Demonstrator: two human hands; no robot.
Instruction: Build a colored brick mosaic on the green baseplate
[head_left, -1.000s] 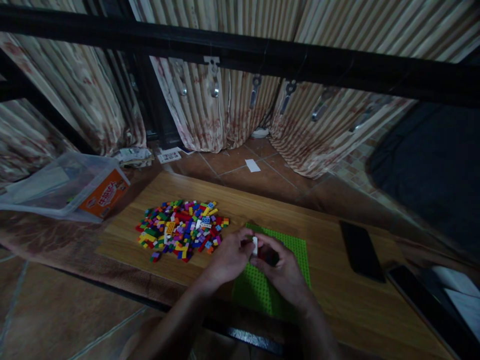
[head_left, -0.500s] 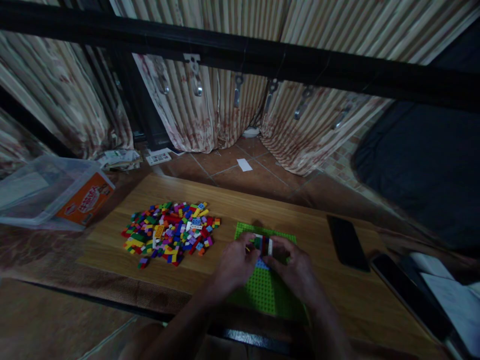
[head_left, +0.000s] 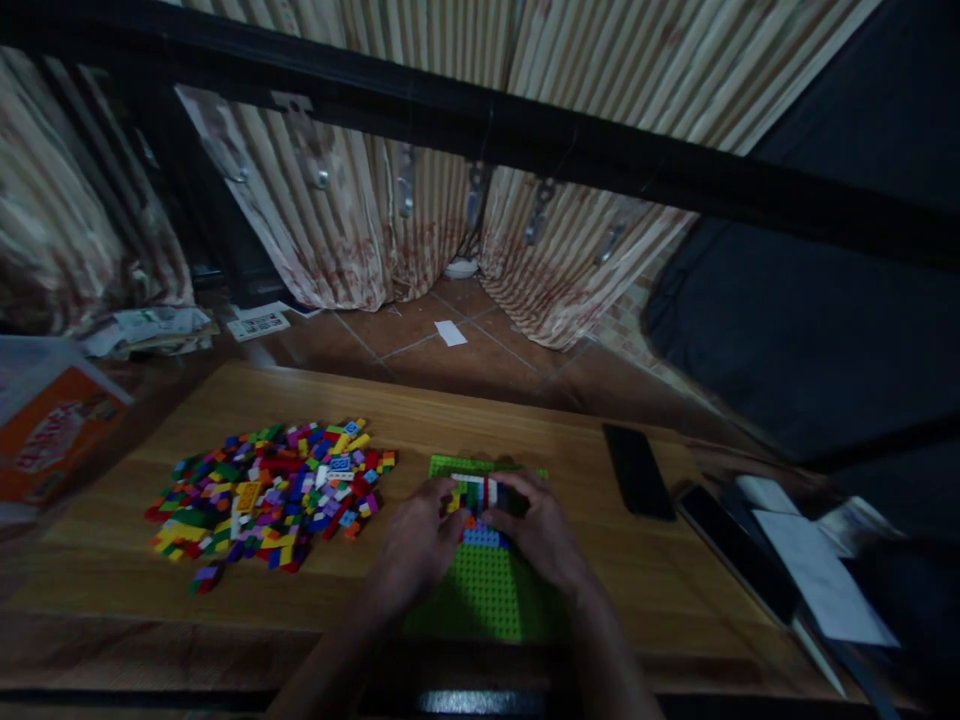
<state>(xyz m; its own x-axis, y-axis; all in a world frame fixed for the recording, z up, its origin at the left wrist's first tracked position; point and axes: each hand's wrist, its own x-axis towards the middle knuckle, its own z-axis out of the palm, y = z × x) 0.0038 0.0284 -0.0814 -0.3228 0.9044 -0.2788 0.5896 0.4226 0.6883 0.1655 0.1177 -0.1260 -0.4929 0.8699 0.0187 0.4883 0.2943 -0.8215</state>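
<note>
A small build of toy building bricks (head_left: 478,500) stands on the far part of a green studded baseplate (head_left: 499,597). White, red, green, orange and blue bricks show in it. My left hand (head_left: 421,535) grips the build from its left side, thumb and fingers closed at its edge. On the opposite side, my right hand (head_left: 541,528) has its thumb and fingers bent round the right end, beside a white brick and a red one. My fingers partly cover the build. Whether either hand holds a separate loose brick cannot be made out.
Left of the baseplate, a pile of loose bricks (head_left: 274,490) is spread on the wooden table (head_left: 555,430). A black phone (head_left: 637,470) lies to the right, with another dark device (head_left: 739,550) and papers (head_left: 821,575) beyond. A plastic box (head_left: 56,430) stands at far left.
The camera has turned to the right, so everything sits further left in view. My hands stay at the build, and more of its bricks show between them.
</note>
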